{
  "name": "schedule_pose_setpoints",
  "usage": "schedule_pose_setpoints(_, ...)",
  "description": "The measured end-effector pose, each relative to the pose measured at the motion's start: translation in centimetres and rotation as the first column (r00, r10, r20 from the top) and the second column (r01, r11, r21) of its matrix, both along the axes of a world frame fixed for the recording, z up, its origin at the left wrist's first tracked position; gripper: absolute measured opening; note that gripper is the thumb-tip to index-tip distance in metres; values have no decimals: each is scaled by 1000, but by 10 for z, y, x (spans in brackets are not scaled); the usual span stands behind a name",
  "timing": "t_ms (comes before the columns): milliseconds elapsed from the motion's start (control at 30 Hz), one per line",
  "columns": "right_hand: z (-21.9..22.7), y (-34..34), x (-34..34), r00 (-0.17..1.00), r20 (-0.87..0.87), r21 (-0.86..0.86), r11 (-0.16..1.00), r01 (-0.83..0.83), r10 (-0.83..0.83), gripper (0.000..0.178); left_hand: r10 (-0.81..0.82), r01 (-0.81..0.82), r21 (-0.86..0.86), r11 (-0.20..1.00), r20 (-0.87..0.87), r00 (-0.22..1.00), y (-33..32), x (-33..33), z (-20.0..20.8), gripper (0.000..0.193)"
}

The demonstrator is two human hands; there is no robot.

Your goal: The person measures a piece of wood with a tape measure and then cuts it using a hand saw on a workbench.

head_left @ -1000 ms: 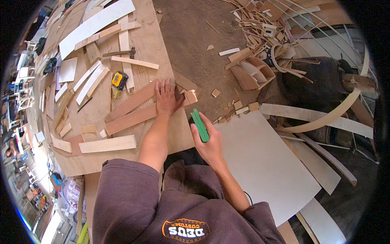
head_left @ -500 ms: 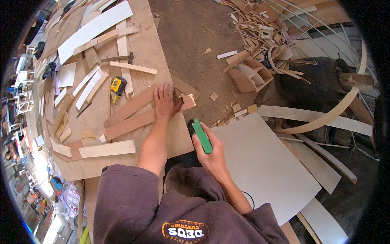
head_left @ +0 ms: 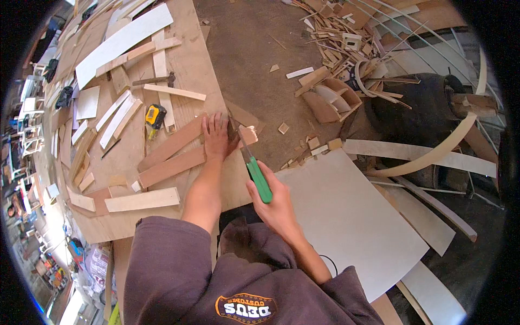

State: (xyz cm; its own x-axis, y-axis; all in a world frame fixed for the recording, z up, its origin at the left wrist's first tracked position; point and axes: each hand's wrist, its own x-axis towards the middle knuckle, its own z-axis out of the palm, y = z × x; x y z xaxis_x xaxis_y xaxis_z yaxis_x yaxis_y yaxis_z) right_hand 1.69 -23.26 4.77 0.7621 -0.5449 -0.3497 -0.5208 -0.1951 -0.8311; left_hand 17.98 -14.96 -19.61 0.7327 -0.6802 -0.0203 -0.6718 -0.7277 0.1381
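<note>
right hand (head_left: 275,203) is wrapped tight round the green handle of the saw (head_left: 252,167), fingers closed on it. a second ago the handle sat lower and nearer the body, half a second ago it tilted out to the right; now it has pushed forward and the blade tip reaches the small offcut (head_left: 245,134) at the worktop (head_left: 187,59) edge. reads as a forward stroke in a cut that is underway, not a fresh start.

left hand (head_left: 215,136) lies flat, fingers spread, pressing down on the reddish strip (head_left: 172,166) and holding nothing. it has not shifted across the three frames, so the clamp is steady. the blade runs just beside its thumb side, close, so a slip there looks like the main risk.

strip lies on the worktop with its right end by the edge, a second strip (head_left: 172,143) just beside it above. pale plank (head_left: 142,199) sits nearer, unchanged. white sheet (head_left: 346,216) lies right of the right hand, untouched.

further out: yellow tape measure (head_left: 155,115) near the strips, hammer (head_left: 153,80) beyond it, scrap pile (head_left: 336,43) on the floor well apart. none of that moved.

cannot tell how deep the kerf is; the blade is too thin to read here.
</note>
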Motion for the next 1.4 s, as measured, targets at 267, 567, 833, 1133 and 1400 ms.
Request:
schedule_pose_setpoints(267,-65,-12,18,994,100,8,999,47,-48,49,-9,8,20,1000,55,998,-7,4,-4,67)
schedule_pose_setpoints(567,-78,-6,31,990,119,11,997,79,-79,48,13,-4,-104,995,88,996,-8,5,-16,51)
schedule_pose_setpoints(833,11,-23,-14,999,51,99,995,-17,12,45,58,-53,-42,998,114,992,2,3,-25,39)
schedule_pose_setpoints(1133,-105,-25,74,986,164,-3,1000,-24,24,40,0,-4,28,1000,152,988,6,9,-36,42)
schedule_pose_setpoints(1400,4,-37,-6,1000,21,141,990,8,-11,40,82,-84,-64,994,-35,996,1,3,-22,41)
